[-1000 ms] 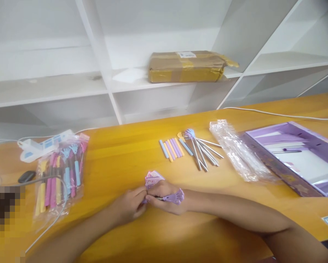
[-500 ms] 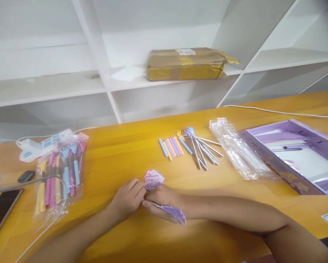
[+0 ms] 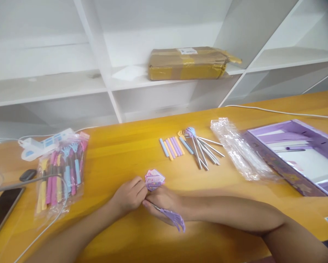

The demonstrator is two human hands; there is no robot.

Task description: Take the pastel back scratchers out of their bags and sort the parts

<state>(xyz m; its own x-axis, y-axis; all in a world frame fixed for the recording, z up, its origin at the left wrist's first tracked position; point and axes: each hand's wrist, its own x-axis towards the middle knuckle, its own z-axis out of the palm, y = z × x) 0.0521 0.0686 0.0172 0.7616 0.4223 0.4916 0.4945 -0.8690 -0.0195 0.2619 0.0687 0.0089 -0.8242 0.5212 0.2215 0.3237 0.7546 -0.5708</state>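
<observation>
Right hand [image 3: 162, 199] is gripping the purple back scratcher [image 3: 172, 216], its long axis pointing toward four o'clock; left hand [image 3: 131, 195], curled, is resting just beside at nine o'clock, contents hidden.

Your left hand [image 3: 131, 195] and right hand [image 3: 165, 199] are bare, as are your left forearm [image 3: 84, 232] and right forearm [image 3: 229, 213], uncovered past the right elbow [image 3: 276, 230].
</observation>
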